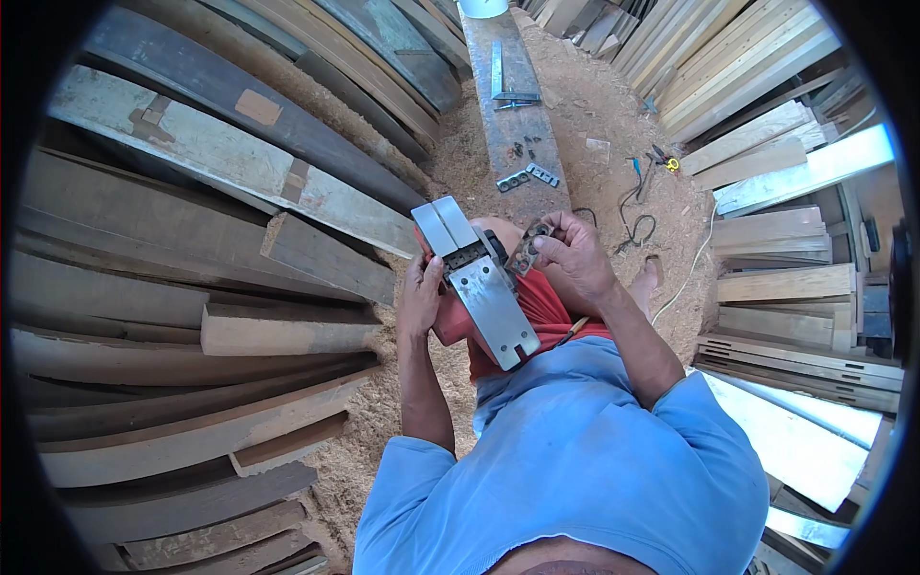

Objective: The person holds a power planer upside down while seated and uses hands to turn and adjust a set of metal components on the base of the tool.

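Electric planer is gripped sole-up by left hand, exposing its drum, while right hand fingers pinch a small metal blade clamp just beside it.

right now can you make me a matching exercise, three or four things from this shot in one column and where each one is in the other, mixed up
Things:
1. power planer
2. small metal part
3. steel square
4. stacked planks

Places:
A. lying far off on the long board
B. pinched in the right hand
C. piled along the left side
D. propped up by the left hand

Pairs: 1-D, 2-B, 3-A, 4-C
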Demonstrator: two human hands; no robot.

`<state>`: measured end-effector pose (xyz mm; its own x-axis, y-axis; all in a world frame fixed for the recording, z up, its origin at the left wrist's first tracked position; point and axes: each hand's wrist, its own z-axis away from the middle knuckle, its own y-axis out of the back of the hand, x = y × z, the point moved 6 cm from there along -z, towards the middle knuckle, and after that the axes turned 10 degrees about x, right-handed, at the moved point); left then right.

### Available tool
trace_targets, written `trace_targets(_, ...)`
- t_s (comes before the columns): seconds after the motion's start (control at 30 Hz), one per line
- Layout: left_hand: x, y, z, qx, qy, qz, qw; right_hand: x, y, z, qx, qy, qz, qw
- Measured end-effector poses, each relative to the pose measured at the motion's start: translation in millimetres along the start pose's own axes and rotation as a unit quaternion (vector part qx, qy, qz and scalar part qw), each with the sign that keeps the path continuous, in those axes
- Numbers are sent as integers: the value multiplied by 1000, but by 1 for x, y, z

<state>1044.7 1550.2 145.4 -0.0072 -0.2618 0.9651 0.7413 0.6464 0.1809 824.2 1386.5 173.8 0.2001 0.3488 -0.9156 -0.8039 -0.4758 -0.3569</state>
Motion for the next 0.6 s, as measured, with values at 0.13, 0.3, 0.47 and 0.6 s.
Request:
trace_targets(0.13, 4, -1, 0, -12, 0, -3, 1000, 4, -4, 2, -9, -49, -123, 991)
trace_targets(0.3, 6, -2, 1, 6, -14, 10, 1000, 0, -18, 11, 18, -139, -186, 973)
trace_targets(0.47, -1, -1, -2, -1, 8, -1, 1000, 2, -8, 8, -99, 16, 75, 992)
trace_targets(0.6, 8, -4, 1, -8, -3, 16, 1000, -8, -19, 14, -133, 3, 28, 991)
